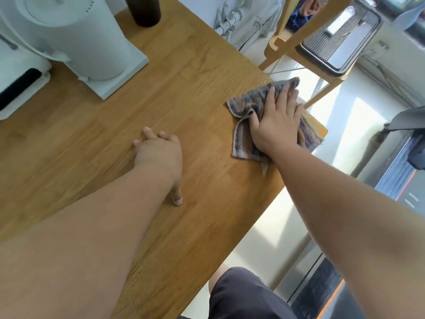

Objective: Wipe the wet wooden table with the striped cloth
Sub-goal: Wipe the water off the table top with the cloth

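The wooden table (184,93) fills the left and middle of the view. A striped grey-purple cloth (247,102) lies crumpled at the table's right edge, partly hanging over it. My right hand (278,118) presses flat on the cloth with fingers spread. Small water drops glisten on the wood just beyond the cloth near the edge. My left hand (161,153) rests on the bare table to the left of the cloth, fingers loosely bent, holding nothing.
A white appliance on a square base (92,42) stands at the back left, with a dark bottle (143,10) behind it. A wooden chair (299,49) stands past the table's right edge. My knee in dark shorts (243,295) is below.
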